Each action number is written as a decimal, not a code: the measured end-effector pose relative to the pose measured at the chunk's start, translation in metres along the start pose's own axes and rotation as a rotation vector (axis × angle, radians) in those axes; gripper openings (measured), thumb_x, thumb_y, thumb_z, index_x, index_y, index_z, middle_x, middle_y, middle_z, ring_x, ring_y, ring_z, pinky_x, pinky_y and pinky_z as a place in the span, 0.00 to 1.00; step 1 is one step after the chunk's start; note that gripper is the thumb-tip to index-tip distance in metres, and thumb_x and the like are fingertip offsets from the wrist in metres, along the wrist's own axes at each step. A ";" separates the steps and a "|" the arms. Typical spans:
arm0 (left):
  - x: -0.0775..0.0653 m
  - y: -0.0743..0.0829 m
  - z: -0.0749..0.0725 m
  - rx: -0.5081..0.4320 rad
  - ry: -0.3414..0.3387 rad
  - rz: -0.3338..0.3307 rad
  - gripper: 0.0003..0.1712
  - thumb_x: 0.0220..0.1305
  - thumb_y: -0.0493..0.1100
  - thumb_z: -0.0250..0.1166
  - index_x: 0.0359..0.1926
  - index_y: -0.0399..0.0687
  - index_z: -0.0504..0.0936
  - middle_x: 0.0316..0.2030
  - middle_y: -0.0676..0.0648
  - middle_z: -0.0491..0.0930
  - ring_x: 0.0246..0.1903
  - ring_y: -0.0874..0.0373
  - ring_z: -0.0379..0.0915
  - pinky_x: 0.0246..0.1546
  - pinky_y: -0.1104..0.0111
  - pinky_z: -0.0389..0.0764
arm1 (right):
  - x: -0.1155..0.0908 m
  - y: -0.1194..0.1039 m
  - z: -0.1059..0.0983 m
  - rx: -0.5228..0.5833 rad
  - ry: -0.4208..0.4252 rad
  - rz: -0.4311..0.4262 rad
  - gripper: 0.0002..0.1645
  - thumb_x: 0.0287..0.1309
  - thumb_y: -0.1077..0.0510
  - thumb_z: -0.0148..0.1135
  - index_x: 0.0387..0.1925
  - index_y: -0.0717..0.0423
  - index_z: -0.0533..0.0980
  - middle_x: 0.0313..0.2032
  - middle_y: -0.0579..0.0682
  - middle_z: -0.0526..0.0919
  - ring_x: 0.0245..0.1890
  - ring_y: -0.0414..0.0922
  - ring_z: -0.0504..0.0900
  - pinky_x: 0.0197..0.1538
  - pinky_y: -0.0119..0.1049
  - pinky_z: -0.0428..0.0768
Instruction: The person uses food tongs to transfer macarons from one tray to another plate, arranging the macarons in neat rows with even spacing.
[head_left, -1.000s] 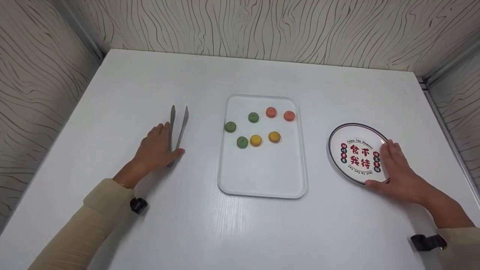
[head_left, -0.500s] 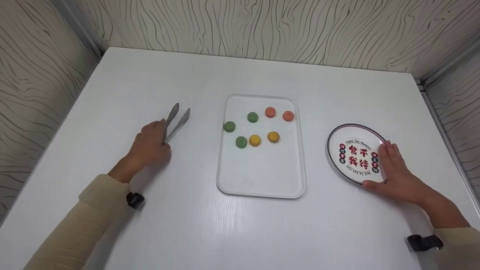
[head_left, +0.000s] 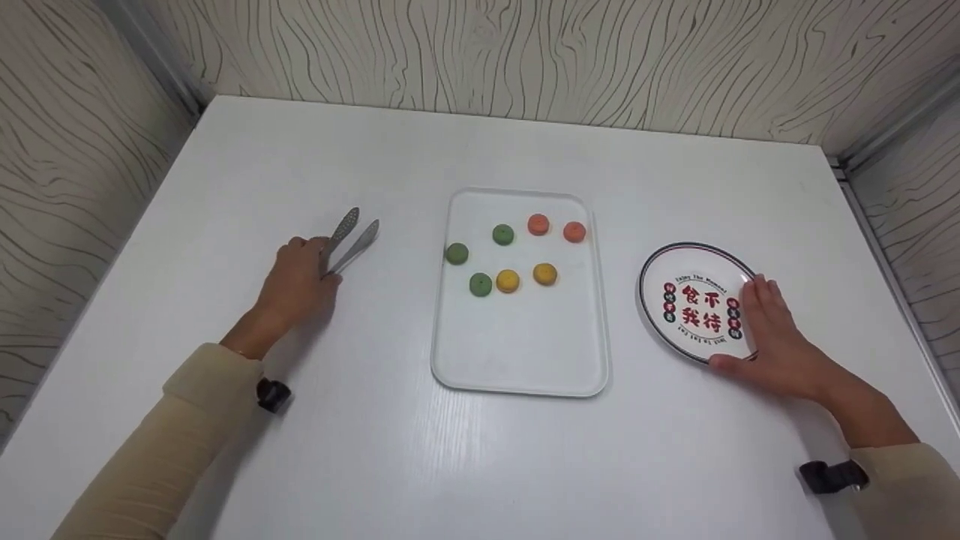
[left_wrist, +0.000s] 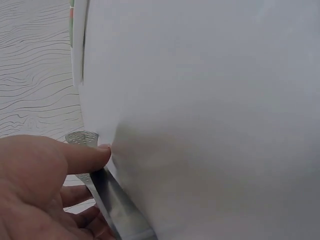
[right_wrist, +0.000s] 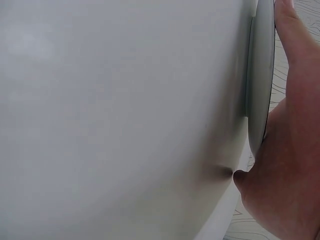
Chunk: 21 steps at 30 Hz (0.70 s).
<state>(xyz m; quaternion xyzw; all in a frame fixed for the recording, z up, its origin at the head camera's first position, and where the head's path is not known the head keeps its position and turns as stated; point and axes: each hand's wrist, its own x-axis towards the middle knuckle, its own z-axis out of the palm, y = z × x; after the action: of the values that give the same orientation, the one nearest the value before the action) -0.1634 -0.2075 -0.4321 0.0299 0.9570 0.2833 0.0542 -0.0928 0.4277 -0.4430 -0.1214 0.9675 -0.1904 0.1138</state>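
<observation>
My left hand (head_left: 296, 277) grips a pair of metal tongs (head_left: 361, 246) at the left of the table, its two perforated tips pointing away and apart. In the left wrist view the thumb lies along one arm of the tongs (left_wrist: 122, 210); part of the tongs is hidden by the hand. On the right, a white round plate (head_left: 697, 262) with a dark rim and red lettering lies face up. My right hand (head_left: 784, 352) rests against its near right rim, fingers mostly straight and thumb spread. Edge-on, the plate (right_wrist: 261, 75) appears beside that hand in the right wrist view.
Between the hands lies a white rectangular tray (head_left: 521, 352) with several small round macaron-like pieces: green (head_left: 481, 284), yellow (head_left: 545, 274) and orange (head_left: 538, 224). Wood-grain panels (head_left: 525, 60) stand behind the white table (head_left: 517, 465) and at both sides.
The left hand has taken the tongs into its grip and turned them, the tips now slanting right. The right hand and the plate have shifted slightly left together.
</observation>
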 end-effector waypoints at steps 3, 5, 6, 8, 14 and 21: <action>0.001 -0.001 0.000 -0.012 0.003 0.004 0.29 0.70 0.35 0.59 0.67 0.24 0.68 0.50 0.28 0.74 0.49 0.39 0.69 0.50 0.45 0.75 | 0.004 -0.003 0.001 -0.011 0.000 -0.001 0.75 0.58 0.37 0.70 0.77 0.71 0.28 0.76 0.73 0.26 0.76 0.65 0.21 0.76 0.58 0.30; 0.001 -0.001 0.000 -0.027 0.012 0.006 0.28 0.70 0.36 0.57 0.66 0.24 0.69 0.50 0.29 0.74 0.49 0.39 0.70 0.50 0.45 0.75 | 0.006 -0.004 0.001 -0.016 -0.001 -0.002 0.75 0.58 0.37 0.70 0.76 0.72 0.28 0.76 0.74 0.26 0.76 0.65 0.21 0.76 0.56 0.29; 0.001 -0.002 0.000 -0.034 0.018 0.005 0.27 0.71 0.36 0.56 0.66 0.24 0.69 0.50 0.29 0.74 0.48 0.39 0.70 0.51 0.45 0.75 | 0.007 -0.005 0.001 -0.018 0.000 -0.001 0.76 0.58 0.37 0.70 0.76 0.72 0.28 0.76 0.74 0.26 0.76 0.66 0.22 0.76 0.56 0.30; 0.001 -0.003 -0.001 -0.047 0.032 0.006 0.27 0.71 0.36 0.56 0.66 0.24 0.69 0.51 0.29 0.74 0.48 0.39 0.71 0.52 0.45 0.75 | 0.008 -0.006 0.001 -0.020 -0.002 0.003 0.76 0.58 0.37 0.70 0.76 0.72 0.28 0.76 0.74 0.26 0.76 0.65 0.22 0.76 0.57 0.30; 0.001 -0.002 -0.004 -0.026 0.056 0.003 0.26 0.75 0.36 0.55 0.69 0.29 0.68 0.54 0.30 0.72 0.49 0.39 0.74 0.51 0.45 0.77 | 0.008 -0.006 0.002 -0.020 -0.003 0.010 0.75 0.58 0.36 0.69 0.76 0.71 0.28 0.77 0.72 0.25 0.76 0.64 0.21 0.75 0.62 0.33; 0.002 0.000 -0.003 0.007 0.087 0.044 0.24 0.77 0.34 0.54 0.69 0.29 0.68 0.55 0.30 0.77 0.54 0.36 0.77 0.52 0.44 0.77 | 0.007 -0.007 0.002 0.002 -0.004 0.018 0.75 0.59 0.36 0.69 0.77 0.70 0.28 0.77 0.69 0.24 0.77 0.62 0.20 0.75 0.64 0.35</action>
<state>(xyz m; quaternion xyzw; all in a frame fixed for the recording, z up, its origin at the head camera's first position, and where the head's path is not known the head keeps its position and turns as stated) -0.1662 -0.2089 -0.4298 0.0387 0.9586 0.2821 0.0061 -0.0980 0.4189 -0.4433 -0.1129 0.9681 -0.1902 0.1178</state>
